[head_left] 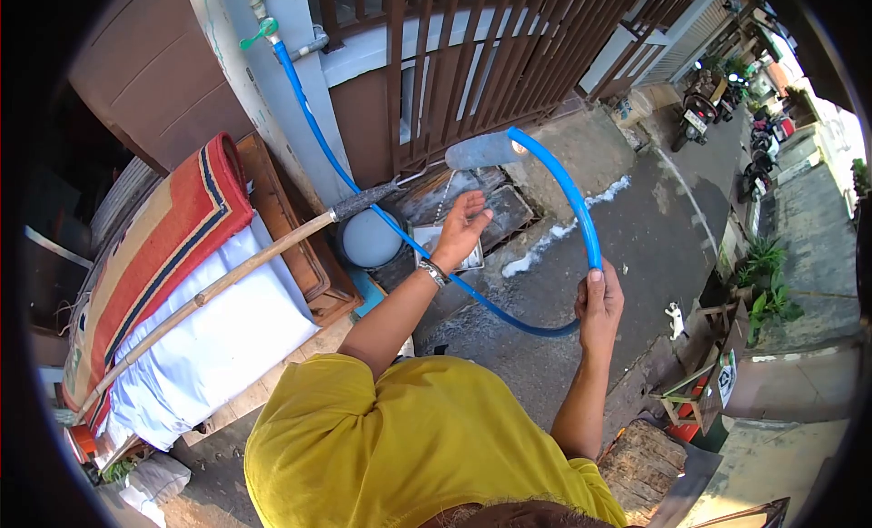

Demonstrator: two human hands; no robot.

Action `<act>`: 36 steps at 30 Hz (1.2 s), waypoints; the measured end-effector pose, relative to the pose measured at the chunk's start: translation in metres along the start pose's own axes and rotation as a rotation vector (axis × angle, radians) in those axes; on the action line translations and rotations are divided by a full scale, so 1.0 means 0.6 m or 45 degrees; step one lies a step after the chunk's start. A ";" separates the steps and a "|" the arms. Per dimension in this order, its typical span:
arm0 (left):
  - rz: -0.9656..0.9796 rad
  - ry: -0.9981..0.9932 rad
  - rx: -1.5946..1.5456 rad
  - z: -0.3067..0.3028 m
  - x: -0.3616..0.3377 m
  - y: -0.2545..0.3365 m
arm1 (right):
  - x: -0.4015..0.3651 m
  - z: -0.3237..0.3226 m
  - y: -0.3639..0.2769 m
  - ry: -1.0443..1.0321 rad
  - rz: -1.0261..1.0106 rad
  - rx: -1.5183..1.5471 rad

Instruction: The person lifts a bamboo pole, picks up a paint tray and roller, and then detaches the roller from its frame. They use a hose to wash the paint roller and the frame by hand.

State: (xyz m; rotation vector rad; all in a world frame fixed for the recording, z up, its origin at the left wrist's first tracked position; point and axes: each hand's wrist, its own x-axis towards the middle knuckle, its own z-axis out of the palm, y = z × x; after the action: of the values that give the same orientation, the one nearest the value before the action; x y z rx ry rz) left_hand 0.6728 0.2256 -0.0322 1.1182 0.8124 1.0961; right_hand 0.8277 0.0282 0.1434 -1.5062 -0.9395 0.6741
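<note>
Clamping the flexible blue plastic hose [570,192] in the right hand [599,310], with the left hand [460,230] open; likely light, springy, slippery if wet, best gripped nearer its free end [518,135].

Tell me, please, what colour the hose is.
The hose in the right hand is bright blue; it shows best in the head view.

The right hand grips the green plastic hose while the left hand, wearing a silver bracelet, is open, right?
No: the head view shows a blue hose, not green. The right hand grips it; the left hand with the bracelet is open.
</note>
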 end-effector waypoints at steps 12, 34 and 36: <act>-0.336 0.557 -1.703 -0.003 0.265 -0.055 | -0.001 0.019 -0.026 0.018 0.071 -0.123; -0.403 0.627 -1.683 -0.004 0.280 -0.104 | 0.010 0.059 -0.022 0.004 0.033 -0.274; -0.321 0.721 -1.493 0.022 0.254 -0.064 | 0.011 0.060 -0.021 -0.006 0.055 -0.237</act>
State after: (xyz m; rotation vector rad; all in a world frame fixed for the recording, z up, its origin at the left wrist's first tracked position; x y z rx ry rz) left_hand 0.7387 0.3657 -0.0632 -0.2818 0.5361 1.3784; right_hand 0.7984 0.0522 0.1507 -1.6932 -0.9977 0.6353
